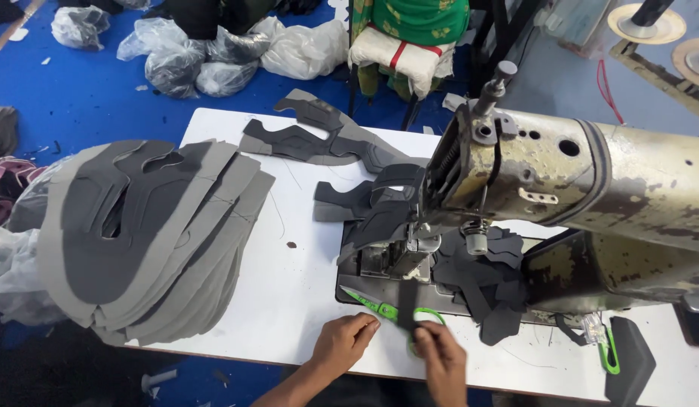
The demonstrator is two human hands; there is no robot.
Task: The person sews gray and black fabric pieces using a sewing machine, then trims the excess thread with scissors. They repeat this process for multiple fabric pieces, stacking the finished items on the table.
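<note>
Nearest, at the table's front edge: left hand [343, 339], fingers curled and pinched shut at the tips, right by the green-handled scissors [387, 309]; hard to tell if really touching them. Just beside it, right hand [442, 356], fingers closed on the low end of a thin dark strip [407, 301]. Strip standing up from the pinch toward the needle spot. Scissors flat on the white table [304, 294], blade tip pointing left, green loop under the right hand.

A bit farther: big old sewing machine [575, 181], worn and cream coloured, with dark grey cut pieces [485, 286] bunched below its head. On the left, a fat stack of grey shoe-shaped pieces [146, 234] hanging over the table edge. More grey pieces [319, 136] flat near the table's back edge.

Farthest: blue floor [78, 75] with tied plastic bags [206, 60].
</note>
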